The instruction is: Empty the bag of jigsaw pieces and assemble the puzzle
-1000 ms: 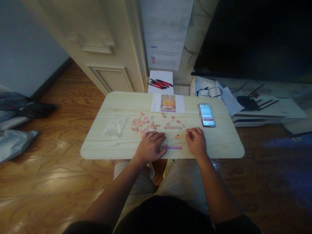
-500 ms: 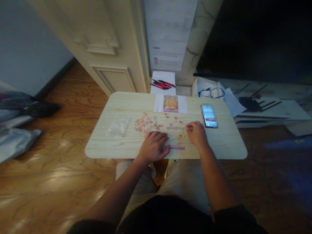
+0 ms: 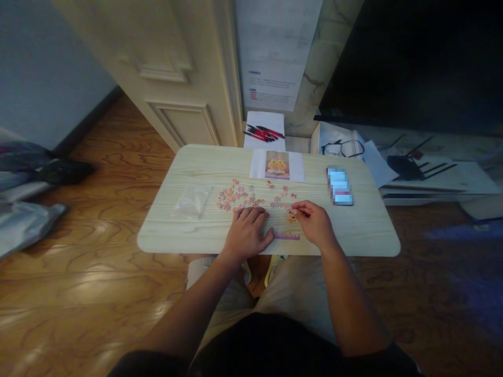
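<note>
My left hand (image 3: 247, 233) lies on the table, palm down with fingers spread, just below a pile of loose jigsaw pieces (image 3: 230, 198). A joined purple strip (image 3: 287, 237) extends right from beside its thumb. Thumb and fingertips of my right hand (image 3: 315, 225) pinch what looks like a small jigsaw piece (image 3: 294, 210), partly hidden. Right by those fingertips sits a small orange joined section (image 3: 291, 218). Above it runs a pinkish joined strip (image 3: 278, 204), its right end close to my fingers. A few loose pieces (image 3: 284, 189) are scattered farther up.
A printed picture (image 3: 277, 166) lies at the table's (image 3: 165, 230) far edge. To the right is a phone (image 3: 340, 186), to the left a clear plastic bag (image 3: 192, 202). Beyond the table are several pens (image 3: 264, 133) on white paper and a box with cables (image 3: 341, 141).
My right hand has moved slightly left and down, from the right end of the pinkish strip to the orange section. My left hand stays nearly in place.
</note>
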`<state>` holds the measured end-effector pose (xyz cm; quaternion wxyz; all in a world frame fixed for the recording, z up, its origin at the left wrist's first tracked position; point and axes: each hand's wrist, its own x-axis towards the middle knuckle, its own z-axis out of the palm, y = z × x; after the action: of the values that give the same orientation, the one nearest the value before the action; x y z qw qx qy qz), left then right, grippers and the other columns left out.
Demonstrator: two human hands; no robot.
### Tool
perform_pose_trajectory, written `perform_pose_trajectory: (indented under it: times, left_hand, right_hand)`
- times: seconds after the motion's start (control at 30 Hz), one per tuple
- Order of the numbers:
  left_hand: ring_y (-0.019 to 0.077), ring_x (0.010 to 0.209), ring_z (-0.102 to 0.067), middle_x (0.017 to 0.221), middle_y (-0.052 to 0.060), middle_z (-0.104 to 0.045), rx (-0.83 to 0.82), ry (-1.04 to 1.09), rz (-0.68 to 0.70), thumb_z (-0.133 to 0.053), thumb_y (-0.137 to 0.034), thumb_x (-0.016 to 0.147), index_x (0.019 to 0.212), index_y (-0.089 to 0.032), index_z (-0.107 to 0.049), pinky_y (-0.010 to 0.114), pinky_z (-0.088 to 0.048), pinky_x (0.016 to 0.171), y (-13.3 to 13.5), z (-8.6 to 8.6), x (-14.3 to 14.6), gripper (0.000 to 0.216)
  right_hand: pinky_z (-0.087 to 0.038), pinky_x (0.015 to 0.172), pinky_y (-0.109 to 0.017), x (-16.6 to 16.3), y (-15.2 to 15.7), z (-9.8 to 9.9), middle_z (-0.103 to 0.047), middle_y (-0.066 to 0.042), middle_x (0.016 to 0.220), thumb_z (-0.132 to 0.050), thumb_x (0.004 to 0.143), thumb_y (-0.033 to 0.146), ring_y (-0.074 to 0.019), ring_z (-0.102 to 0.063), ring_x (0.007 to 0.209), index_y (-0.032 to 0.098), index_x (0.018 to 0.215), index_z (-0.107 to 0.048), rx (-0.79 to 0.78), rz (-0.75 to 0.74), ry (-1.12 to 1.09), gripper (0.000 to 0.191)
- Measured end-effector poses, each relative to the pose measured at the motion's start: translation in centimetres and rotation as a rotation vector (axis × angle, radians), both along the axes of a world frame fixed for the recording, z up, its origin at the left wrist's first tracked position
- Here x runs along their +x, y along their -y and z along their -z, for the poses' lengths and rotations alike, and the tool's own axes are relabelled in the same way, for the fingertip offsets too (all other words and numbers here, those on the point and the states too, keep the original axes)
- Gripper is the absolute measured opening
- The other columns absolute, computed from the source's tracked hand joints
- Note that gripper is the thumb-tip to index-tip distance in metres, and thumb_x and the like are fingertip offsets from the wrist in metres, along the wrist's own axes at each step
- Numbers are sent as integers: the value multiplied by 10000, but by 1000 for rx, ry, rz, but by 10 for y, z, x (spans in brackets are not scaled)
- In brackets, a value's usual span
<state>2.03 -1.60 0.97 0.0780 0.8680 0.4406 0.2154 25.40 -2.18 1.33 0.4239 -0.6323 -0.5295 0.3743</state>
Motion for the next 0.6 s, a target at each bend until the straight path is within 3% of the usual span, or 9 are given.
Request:
perform_pose_trajectory:
  times: [0.27, 0.6]
  left_hand:
    - [306, 1154, -597, 1254, 98, -686, 0, -17, 22, -607, -424, 940, 1175, -219, -670, 499, -415, 1022, -2, 4, 0, 319]
    - [308, 1134, -599, 1226, 97, -699, 16, -1, -21, -618, -401, 935, 1138, -219, -700, 511, -425, 1015, -1, 6, 0, 285]
  right_hand:
    - [-573, 743, -321, -5, -2, 0, -797, -43, 928, -710, 899, 365, -206, -750, 801, 226, 976, -729, -16, -22, 33, 159]
    - [-495, 902, -375, -32, -6, 13, -781, -46, 957, -683, 927, 185, -239, -657, 932, 229, 976, -746, 99, -82, 557, 91]
